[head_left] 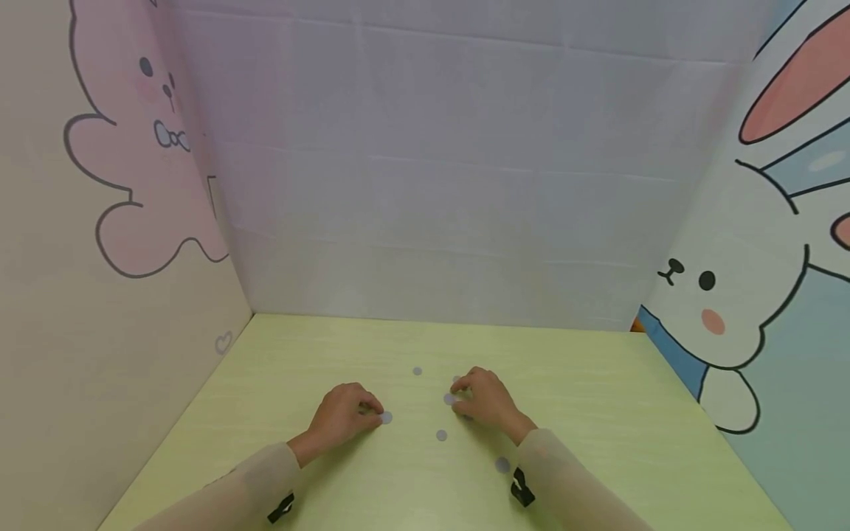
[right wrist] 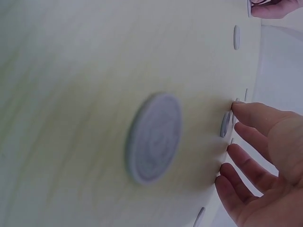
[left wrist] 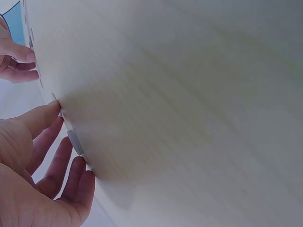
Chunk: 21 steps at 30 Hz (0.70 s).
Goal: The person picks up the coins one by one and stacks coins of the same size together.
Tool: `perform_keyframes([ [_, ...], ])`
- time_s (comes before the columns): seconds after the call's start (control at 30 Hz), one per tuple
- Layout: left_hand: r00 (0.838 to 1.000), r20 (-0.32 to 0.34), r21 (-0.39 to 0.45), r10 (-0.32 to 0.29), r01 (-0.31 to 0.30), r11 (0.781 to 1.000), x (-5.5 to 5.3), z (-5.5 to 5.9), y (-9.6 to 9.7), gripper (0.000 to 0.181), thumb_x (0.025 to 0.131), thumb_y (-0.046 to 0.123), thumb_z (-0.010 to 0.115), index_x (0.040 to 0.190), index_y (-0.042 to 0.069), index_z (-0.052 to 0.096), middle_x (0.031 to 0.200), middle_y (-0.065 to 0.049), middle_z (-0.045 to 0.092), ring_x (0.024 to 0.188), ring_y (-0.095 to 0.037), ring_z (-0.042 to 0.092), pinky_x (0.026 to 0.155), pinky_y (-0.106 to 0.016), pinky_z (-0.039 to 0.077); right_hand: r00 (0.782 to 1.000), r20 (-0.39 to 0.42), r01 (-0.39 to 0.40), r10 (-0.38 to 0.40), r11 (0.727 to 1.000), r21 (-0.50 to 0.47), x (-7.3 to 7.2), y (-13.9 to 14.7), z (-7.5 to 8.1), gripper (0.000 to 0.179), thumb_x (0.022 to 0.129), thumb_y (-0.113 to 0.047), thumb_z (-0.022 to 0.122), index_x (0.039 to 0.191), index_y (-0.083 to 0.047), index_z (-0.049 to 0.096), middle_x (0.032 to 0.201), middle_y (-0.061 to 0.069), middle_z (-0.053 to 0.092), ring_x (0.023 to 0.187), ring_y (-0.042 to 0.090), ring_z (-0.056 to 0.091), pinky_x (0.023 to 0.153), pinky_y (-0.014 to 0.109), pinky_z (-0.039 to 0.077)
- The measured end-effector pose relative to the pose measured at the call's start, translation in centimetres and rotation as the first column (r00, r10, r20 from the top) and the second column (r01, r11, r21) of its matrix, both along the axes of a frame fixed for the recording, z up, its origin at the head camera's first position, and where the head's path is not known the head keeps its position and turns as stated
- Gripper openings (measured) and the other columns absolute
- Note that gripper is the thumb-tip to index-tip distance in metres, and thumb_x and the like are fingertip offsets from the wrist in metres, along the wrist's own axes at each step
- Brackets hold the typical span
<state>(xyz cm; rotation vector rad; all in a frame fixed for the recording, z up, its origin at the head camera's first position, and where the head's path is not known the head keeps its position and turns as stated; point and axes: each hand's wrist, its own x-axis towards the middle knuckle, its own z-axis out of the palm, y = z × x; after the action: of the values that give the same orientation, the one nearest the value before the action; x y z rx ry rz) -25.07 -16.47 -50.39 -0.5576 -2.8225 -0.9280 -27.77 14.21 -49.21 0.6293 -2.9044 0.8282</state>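
Observation:
Small grey coins with a raised pattern lie flat on the pale yellow-green tabletop. My left hand [head_left: 347,414] is low over the table, thumb and forefinger pinching the edge of one coin [head_left: 387,417]. To the right, my right hand [head_left: 488,402] has its thumb and forefinger at either side of another coin [head_left: 449,399], pinching it against the table. In the left wrist view a coin [left wrist: 75,143] sits beneath the left hand's fingers. The right wrist view has a coin [right wrist: 226,124] by the right fingertips, which touch the surface.
Other coins lie around: one farther back [head_left: 417,371], one between the hands [head_left: 441,436], and one near the right sleeve [head_left: 502,464]. A partly covered coin [head_left: 457,379] lies behind the right fingers. A white sheet [head_left: 451,184] rises at the back; printed panels [head_left: 744,324] flank the table.

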Motion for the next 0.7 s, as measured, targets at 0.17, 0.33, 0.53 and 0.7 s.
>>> perform_keyframes([
  [0.17,1.0,0.006,-0.01,0.01,-0.01,1.0,-0.09,-0.11,0.02,0.009,0.083,0.018,0.092,0.087,0.021,0.085,0.09,0.01,0.072,0.087,-0.011,0.06,0.079,-0.034,0.049,1.0,0.004,0.013,-0.013,1.0,-0.009,-0.11,-0.05,-0.16,0.018,0.087,-0.012,0.086,0.105,-0.006,0.083,0.106,0.012,0.07,0.098,0.03,0.065,0.087,0.051,0.055],
  [0.33,1.0,0.011,-0.012,0.012,-0.012,1.0,-0.11,-0.19,-0.03,0.009,0.083,0.019,0.092,0.088,0.022,0.085,0.09,0.01,0.072,0.087,-0.011,0.061,0.08,-0.034,0.049,1.0,0.003,0.023,-0.023,0.999,-0.024,-0.03,-0.16,-0.08,0.015,0.09,-0.014,0.085,0.103,-0.007,0.084,0.105,0.01,0.07,0.097,0.03,0.064,0.086,0.05,0.055],
  [0.53,1.0,0.005,-0.009,0.002,-0.002,1.0,-0.12,-0.18,-0.06,0.009,0.083,0.019,0.092,0.088,0.021,0.085,0.091,0.009,0.072,0.088,-0.012,0.061,0.08,-0.035,0.05,0.999,-0.012,0.032,-0.033,0.999,-0.018,-0.12,-0.22,-0.37,0.014,0.089,-0.016,0.087,0.101,-0.009,0.085,0.103,0.01,0.07,0.096,0.03,0.063,0.086,0.05,0.055],
  [0.7,1.0,0.002,-0.006,-0.001,0.001,1.0,-0.18,-0.2,-0.07,0.009,0.083,0.019,0.092,0.088,0.021,0.085,0.091,0.009,0.072,0.088,-0.012,0.061,0.08,-0.035,0.05,0.999,-0.042,0.022,-0.022,1.0,-0.001,-0.2,-0.23,-0.56,0.012,0.089,-0.017,0.088,0.098,-0.009,0.085,0.101,0.009,0.07,0.093,0.028,0.064,0.085,0.049,0.056],
])
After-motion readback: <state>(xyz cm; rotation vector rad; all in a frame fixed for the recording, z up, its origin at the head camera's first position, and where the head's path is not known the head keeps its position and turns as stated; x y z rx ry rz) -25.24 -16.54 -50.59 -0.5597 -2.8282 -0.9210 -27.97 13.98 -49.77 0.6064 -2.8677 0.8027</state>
